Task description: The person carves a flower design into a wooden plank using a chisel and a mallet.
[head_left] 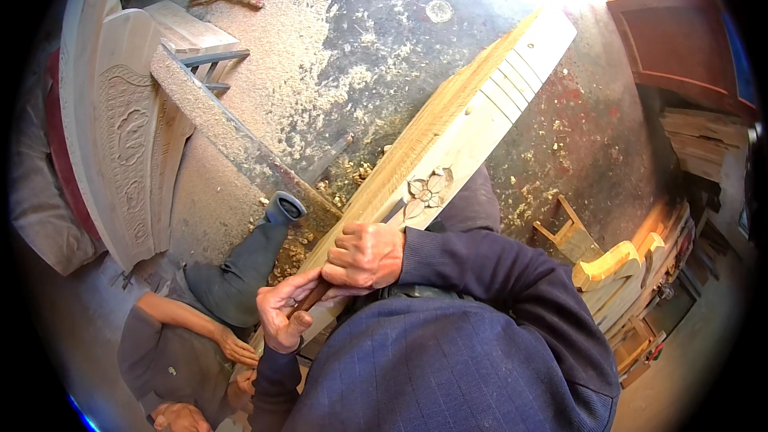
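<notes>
A long pale wooden beam [480, 108] runs diagonally from the far right down to the near left, under my hands. On its side, a carved flower [428, 188] stands out, and several dark lines cross the wood nearer the far end. My right hand [364, 258] is closed in a fist around a chisel-like tool, whose grey blade [394, 212] emerges beyond the knuckles toward the flower. My left hand [286, 308] grips the tool's brown wooden handle [312, 298] behind it. The blade's tip lies close to a carved petal; contact is hard to tell.
At the lower left, a co-worker [184, 352] sits with hands close to the beam's near end. A plank [240, 144] meets the beam from the left. Carved panels [128, 128] stand far left. Sawdust [280, 40] covers the floor; wooden parts [616, 264] lie right.
</notes>
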`<state>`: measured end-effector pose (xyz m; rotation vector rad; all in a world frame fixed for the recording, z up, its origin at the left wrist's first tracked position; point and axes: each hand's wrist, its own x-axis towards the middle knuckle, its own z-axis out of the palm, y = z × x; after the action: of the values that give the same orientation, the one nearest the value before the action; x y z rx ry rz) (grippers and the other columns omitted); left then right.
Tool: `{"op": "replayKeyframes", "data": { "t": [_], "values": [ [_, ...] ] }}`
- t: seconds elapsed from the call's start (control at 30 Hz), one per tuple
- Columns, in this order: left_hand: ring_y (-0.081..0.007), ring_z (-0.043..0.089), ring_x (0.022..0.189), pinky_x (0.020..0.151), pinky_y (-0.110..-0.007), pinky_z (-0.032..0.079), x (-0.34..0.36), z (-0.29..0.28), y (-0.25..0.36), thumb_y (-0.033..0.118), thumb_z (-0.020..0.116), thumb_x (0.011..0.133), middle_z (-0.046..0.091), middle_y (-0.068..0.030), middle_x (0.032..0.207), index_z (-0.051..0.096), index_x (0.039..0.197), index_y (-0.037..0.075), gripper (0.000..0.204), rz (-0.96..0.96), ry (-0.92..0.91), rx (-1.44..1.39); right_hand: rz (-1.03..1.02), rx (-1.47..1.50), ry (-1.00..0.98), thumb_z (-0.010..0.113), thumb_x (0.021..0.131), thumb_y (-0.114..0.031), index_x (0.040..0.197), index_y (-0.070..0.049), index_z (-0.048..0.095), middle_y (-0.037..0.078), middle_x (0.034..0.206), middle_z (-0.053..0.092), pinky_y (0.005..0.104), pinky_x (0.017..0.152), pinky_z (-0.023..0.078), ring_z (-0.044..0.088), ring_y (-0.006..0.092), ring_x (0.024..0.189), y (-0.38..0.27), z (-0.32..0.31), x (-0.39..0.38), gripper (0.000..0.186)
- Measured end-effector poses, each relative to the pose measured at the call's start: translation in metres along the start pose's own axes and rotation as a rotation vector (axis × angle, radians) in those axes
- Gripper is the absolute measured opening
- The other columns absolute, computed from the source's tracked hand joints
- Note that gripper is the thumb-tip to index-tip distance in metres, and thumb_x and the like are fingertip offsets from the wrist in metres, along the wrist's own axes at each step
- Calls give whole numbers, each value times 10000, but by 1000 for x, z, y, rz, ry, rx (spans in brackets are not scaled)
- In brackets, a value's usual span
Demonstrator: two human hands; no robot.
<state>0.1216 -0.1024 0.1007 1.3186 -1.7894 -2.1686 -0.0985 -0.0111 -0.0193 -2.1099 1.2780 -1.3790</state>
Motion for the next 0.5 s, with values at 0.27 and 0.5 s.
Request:
{"op": "replayKeyframes", "data": {
  "t": [0.27, 0.5],
  "values": [
    [-282, 811, 911, 798, -382, 680, 5, 3, 3, 713, 807, 901, 797, -249, 1032, 713, 1233, -179, 956, 34, 35, 3, 42, 4, 1, 707, 970, -482, 823, -116, 570, 31, 726, 584, 395, 618, 515, 659, 228, 659, 1, -2, 0, 418],
    [-275, 809, 861, 677, -367, 678, 11, 0, 1, 724, 782, 915, 796, -236, 998, 727, 1214, -165, 940, 28, 25, -21, 75, 40, 13, 721, 967, -499, 822, -113, 576, 47, 734, 594, 401, 618, 524, 666, 241, 654, 2, -1, 0, 437]
  ]
}}
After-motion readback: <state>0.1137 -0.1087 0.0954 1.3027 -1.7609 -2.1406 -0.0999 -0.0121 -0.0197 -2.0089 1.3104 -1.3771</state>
